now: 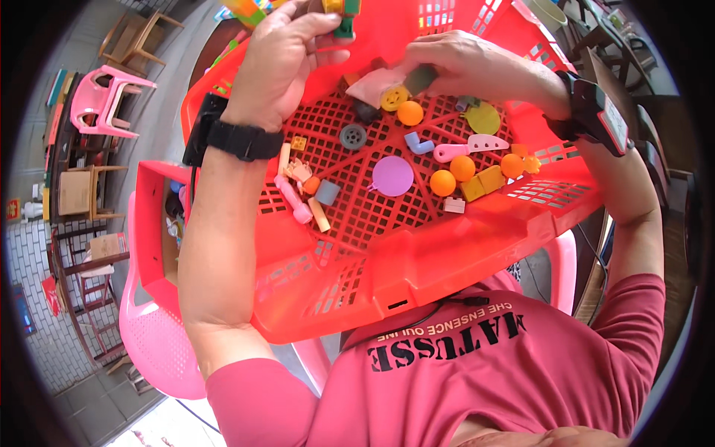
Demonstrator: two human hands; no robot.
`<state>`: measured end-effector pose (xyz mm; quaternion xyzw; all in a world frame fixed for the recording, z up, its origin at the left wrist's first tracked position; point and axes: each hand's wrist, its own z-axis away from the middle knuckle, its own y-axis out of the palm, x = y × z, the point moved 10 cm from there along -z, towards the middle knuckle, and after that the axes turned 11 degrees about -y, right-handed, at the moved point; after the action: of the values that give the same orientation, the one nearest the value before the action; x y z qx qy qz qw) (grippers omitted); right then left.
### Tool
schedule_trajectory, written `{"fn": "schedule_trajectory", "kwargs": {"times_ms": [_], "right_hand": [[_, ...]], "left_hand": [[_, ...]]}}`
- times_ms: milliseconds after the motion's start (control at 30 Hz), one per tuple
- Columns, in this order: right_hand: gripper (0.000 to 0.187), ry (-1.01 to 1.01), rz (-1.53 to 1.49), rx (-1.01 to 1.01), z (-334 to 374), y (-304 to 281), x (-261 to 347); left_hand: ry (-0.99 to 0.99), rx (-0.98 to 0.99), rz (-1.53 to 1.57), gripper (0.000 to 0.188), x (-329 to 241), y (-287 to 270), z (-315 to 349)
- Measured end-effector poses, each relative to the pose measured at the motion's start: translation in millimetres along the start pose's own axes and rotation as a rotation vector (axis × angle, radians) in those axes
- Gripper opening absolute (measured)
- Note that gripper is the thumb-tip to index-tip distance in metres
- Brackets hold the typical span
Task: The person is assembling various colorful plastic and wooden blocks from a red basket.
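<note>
My left hand [279, 67] is raised over the far left rim of a red plastic basket [424, 276]. Its thumb and fingers close on green and yellow toy blocks [344, 22], partly cut off by the upper edge. Inside the basket, my right hand [465, 67] has its fingers bent around a dark green block [421, 79]. Beside that block lie a pale pink piece [372, 88], a yellow wheel [394, 97] and an orange ball [410, 113]. Closer to me are a grey wheel [353, 136], a purple disc [392, 176] and a toy knife [473, 147].
More orange balls [442, 183], yellow blocks [484, 182] and a pink toy handset [293, 200] lie in the basket. A pink chair [160, 346] holding a red box [158, 231] stands at the left. Another pink chair [104, 100] is farther off.
</note>
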<state>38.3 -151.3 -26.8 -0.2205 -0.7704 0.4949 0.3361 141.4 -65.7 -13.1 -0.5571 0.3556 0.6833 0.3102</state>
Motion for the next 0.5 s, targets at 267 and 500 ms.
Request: {"fn": "schedule_trajectory", "kwargs": {"times_ms": [267, 500], "right_hand": [[0.018, 0.166, -0.223, -0.097, 4, -16, -6], [0.023, 0.069, 0.063, -0.179, 7, -32, -16]], "left_hand": [[-0.056, -0.105, -0.072, 0.032, 17, 7, 0], [-0.038, -0.141, -0.204, 0.033, 14, 3, -1]]}}
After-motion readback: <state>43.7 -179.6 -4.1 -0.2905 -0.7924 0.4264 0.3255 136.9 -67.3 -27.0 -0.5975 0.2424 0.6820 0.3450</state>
